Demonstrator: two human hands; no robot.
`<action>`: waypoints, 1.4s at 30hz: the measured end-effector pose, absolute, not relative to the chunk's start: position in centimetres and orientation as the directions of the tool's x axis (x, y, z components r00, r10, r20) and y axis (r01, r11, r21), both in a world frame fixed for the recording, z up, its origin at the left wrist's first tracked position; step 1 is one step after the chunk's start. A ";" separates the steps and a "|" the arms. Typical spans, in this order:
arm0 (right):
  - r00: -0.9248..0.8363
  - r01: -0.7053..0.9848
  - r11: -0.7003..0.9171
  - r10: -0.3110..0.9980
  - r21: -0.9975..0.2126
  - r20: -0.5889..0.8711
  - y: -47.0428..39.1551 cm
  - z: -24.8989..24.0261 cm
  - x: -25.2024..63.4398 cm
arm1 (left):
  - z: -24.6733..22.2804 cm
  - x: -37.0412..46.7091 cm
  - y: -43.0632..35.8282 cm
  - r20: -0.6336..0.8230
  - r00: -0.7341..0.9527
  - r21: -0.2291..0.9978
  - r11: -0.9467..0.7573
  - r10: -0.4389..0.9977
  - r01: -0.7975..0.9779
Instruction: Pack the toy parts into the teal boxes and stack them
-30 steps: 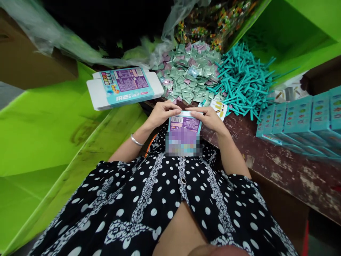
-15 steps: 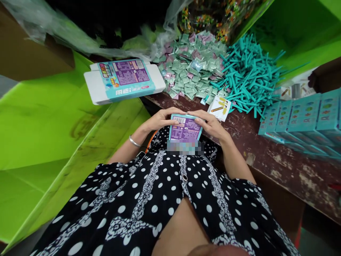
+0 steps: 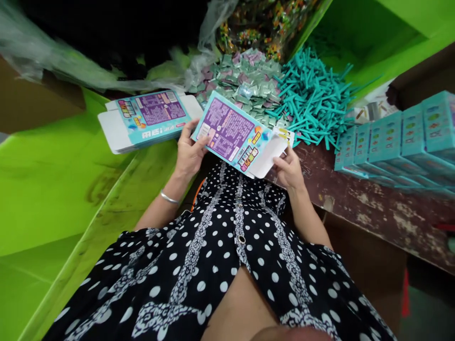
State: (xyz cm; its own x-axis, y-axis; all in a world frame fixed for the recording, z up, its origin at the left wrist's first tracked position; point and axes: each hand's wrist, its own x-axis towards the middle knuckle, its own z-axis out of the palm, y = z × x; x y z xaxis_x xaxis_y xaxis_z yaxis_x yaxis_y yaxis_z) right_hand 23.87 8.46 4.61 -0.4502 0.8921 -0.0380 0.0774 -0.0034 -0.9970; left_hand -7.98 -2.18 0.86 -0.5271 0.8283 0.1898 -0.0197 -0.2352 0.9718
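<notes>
Between both hands I hold a teal and purple carton (image 3: 231, 130), tilted, with its printed panel facing up. My left hand (image 3: 190, 154) is closed on its left end, thumb over the barcode area. At the other end, my right hand (image 3: 289, 168) grips beside the white open flap (image 3: 272, 154). Left of my left hand lies a stack of flattened cartons (image 3: 149, 118) of the same print. Behind the held carton, a small white card with yellow pictures (image 3: 286, 134) is partly hidden.
A heap of green and pink sachets (image 3: 245, 78) lies at the back, beside a pile of teal sticks (image 3: 316, 97). Rows of filled-out teal boxes (image 3: 387, 137) stand on the worn brown table (image 3: 359, 199) at right. A green panel (image 3: 46, 184) borders the left.
The carton has risen from near my lap and turned, now showing its full printed side and a white end flap. My hands have moved apart to its two ends.
</notes>
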 end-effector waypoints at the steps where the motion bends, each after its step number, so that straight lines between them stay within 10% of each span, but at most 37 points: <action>1: -0.404 0.051 -0.048 0.912 -0.998 -0.065 8.2 4.1 24.3 | 0.9 -8.0 -2.8 0.207 -0.477 0.976 -0.212 0.854 0.044; 6: -0.521 0.078 -0.250 0.815 -0.965 -0.254 5.8 2.8 25.0 | 3.0 -7.7 -5.0 0.303 -0.123 0.837 -0.202 0.945 0.509; 11: -0.716 0.226 -0.059 0.667 -0.972 -0.206 7.4 5.0 25.4 | 4.6 -7.0 -4.1 -0.018 0.294 0.867 -0.131 0.956 0.480; 15: -0.575 0.555 0.490 0.810 -0.672 0.115 13.3 6.3 27.3 | 3.8 -7.0 -3.0 -0.060 0.269 0.900 -0.064 0.961 0.431; 20: -0.655 0.719 0.629 0.755 -0.296 0.015 17.1 5.1 28.5 | 3.1 -7.1 -2.9 -0.090 0.247 0.895 -0.030 0.965 0.445; 30: -0.614 0.710 0.503 0.785 -0.492 -0.084 18.5 6.4 29.8 | 2.7 -8.1 -2.1 -0.122 0.246 0.931 0.025 0.961 0.363; 37: -0.628 0.758 0.598 0.777 -0.262 -0.046 16.9 5.8 28.9 | 2.2 -8.1 -2.2 -0.148 0.220 0.936 0.065 0.964 0.346; 42: -0.596 0.759 0.531 0.800 -0.377 -0.075 17.7 5.9 29.5 | 2.1 -8.6 -2.5 -0.155 0.231 0.935 0.067 0.961 0.347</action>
